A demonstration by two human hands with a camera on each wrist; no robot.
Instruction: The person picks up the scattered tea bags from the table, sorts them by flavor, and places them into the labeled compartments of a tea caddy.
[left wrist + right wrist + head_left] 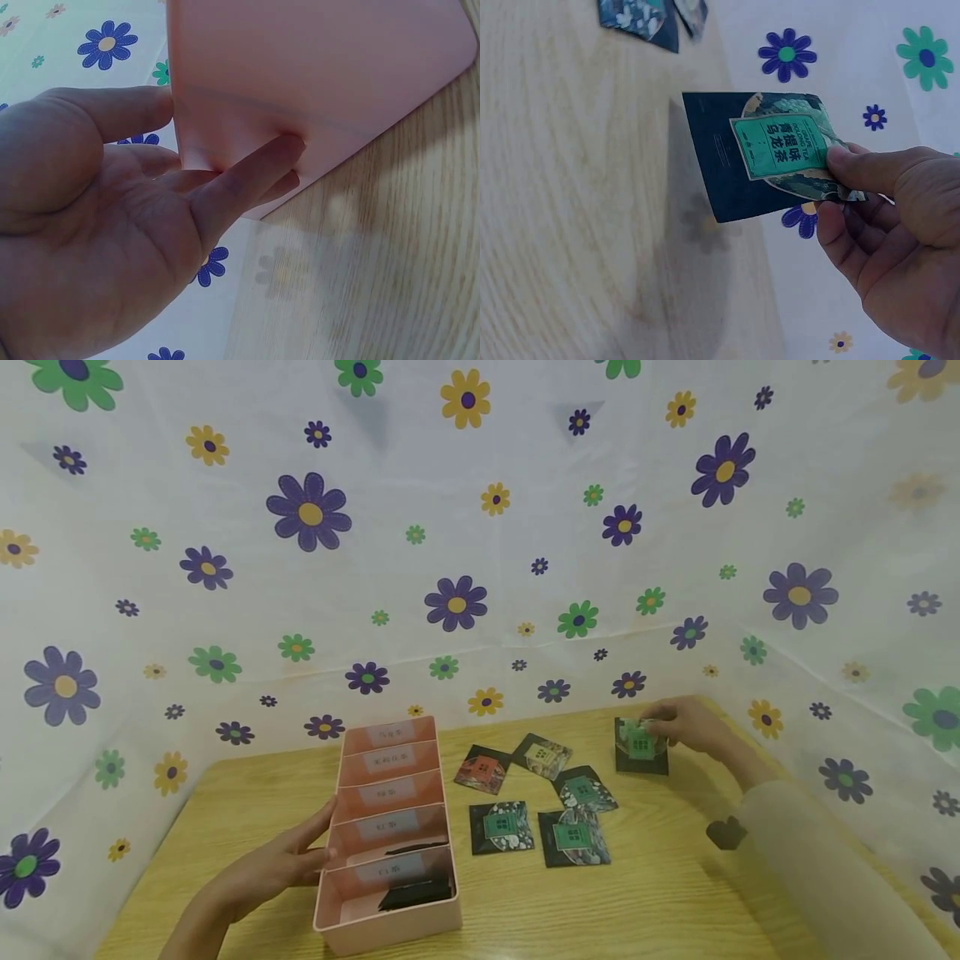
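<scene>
My right hand (686, 725) pinches a dark tea sachet (636, 758) with a green label at the right of the table. In the right wrist view the thumb lies on the sachet's printed front (772, 146), which reads grape oolong tea. At the left, my left hand (273, 864) rests against the long side of a pink divided box (390, 935). Its extended fingers (247, 176) press on the box's outer wall (322, 67) in the left wrist view. Dark sachets (416, 894) lie in the box's nearest compartment, and a dark edge shows in the one behind.
Between box and right hand lie several loose sachets: a red-labelled one (481, 769), a yellow-labelled one (543, 756) and green-labelled ones (501, 827). Two green ones (586, 790) nearly meet. White labels mark the box's compartments. A flowered cloth (502, 560) stands behind the wooden table (600, 910).
</scene>
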